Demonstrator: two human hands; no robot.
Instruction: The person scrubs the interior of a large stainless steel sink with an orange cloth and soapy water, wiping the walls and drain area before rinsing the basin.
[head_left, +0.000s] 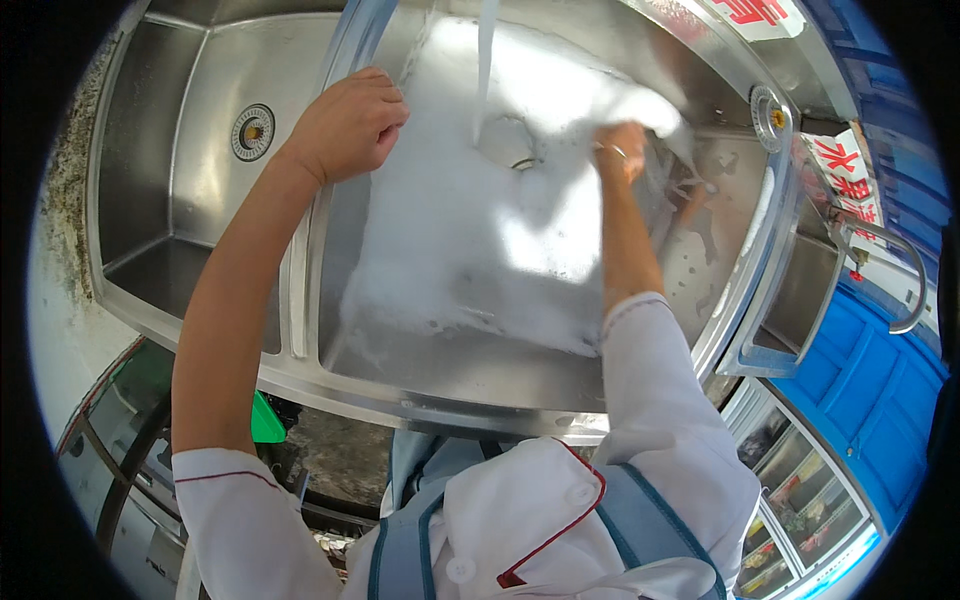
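My left hand is curled into a fist above the divider between two stainless steel sink basins, and nothing shows in it. My right hand, with a thin bracelet at the wrist, is over the right side of the larger basin. Its fingers are blurred against bright white foam, so whether it holds something cannot be told. A stream of water falls from the top of the view into the foamy water. Part of a round drain rim shows where the foam parts.
The left basin has a drain strainer. An overflow fitting is set in the right basin wall. Beyond it stand a smaller sink with a curved tap, a blue door and a glass-fronted refrigerator.
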